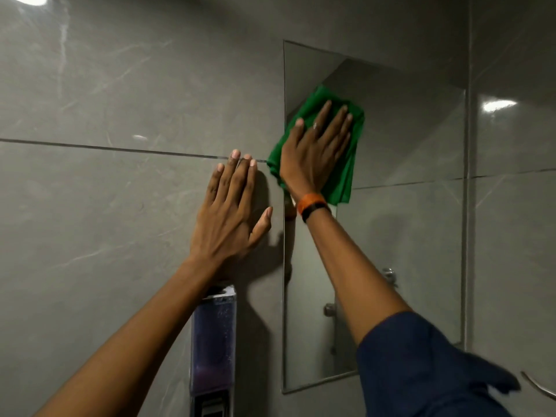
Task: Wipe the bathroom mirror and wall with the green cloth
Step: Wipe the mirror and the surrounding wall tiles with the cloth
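In the head view, the right hand [316, 152] is pressing the green cloth [340, 176] flat against the upper left part of the mirror [406, 236], its fingers [323, 111] lying released and spread over the cloth rather than clenched around it. The cloth's left edge is hanging just past the mirror's left border onto the wall [105, 191]. An orange wristband [311, 201] and a dark band beside it are sitting on the right wrist, and a dark blue sleeve [421, 365] is covering the arm nearer the camera. The left hand [231, 212] is resting palm-down on the grey tiled wall just left of the mirror, fingers released and grasping nothing, their tips reaching a horizontal grout line [105, 147]. Below the left hand, a wall-mounted soap dispenser [213, 341] is showing beside the forearm. Light is glaring off the tiles at top left and on the right.
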